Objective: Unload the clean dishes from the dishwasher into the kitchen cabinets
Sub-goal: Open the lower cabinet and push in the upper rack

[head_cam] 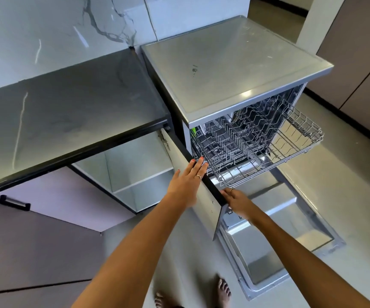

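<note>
The silver dishwasher point(230, 70) stands at the right with its door point(275, 247) folded flat to the floor. Its upper wire rack point(295, 138) is pulled out and a lower rack point(230, 161) shows beneath it; I see no dishes in them. A cabinet door point(192, 181) under the counter stands open beside the dishwasher. My left hand point(187, 177) lies flat with straight fingers against that door's inner face near its top edge. My right hand point(235, 200) touches the door's dark outer edge from the other side.
The open cabinet point(135, 174) shows a pale shelf inside. A dark counter point(68, 107) runs along the left, with a marble wall behind. A closed drawer with a black handle point(14, 203) sits lower left. My bare feet point(222, 290) stand on the grey floor.
</note>
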Demonstrator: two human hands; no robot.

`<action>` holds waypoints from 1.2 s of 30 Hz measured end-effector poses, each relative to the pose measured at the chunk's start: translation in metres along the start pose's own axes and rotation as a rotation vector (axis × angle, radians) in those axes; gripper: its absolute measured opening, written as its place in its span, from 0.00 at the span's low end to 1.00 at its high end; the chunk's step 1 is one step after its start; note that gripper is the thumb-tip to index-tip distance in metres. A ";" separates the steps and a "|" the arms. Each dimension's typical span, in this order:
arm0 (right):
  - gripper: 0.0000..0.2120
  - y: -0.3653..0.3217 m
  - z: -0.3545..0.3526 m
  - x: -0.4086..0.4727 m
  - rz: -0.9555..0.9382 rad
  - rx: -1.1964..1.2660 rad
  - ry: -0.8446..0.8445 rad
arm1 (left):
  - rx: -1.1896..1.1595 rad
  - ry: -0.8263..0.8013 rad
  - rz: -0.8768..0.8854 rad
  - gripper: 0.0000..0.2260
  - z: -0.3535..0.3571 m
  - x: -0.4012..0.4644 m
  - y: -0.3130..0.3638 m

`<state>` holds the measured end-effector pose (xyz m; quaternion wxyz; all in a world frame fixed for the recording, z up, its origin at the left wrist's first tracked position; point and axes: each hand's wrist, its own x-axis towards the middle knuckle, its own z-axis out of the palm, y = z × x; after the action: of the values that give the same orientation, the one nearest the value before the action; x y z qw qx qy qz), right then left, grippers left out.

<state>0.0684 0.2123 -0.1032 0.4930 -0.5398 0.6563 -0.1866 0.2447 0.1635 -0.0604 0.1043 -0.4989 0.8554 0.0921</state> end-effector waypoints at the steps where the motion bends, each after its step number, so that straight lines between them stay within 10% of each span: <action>1: 0.17 0.000 -0.002 0.001 0.010 -0.004 -0.009 | -0.004 -0.007 -0.001 0.43 -0.001 0.001 0.001; 17: 0.19 -0.001 -0.021 0.010 0.188 0.215 0.057 | -0.336 0.053 -0.086 0.21 -0.029 0.031 0.015; 36: 0.22 0.015 -0.070 0.054 0.209 0.103 0.077 | -0.173 -0.116 -0.097 0.25 -0.037 0.087 0.033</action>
<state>0.0048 0.1494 -0.1079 0.5114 -0.4349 0.7169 -0.1884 0.1706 0.0972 -0.0463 0.1146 -0.5405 0.8118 0.1892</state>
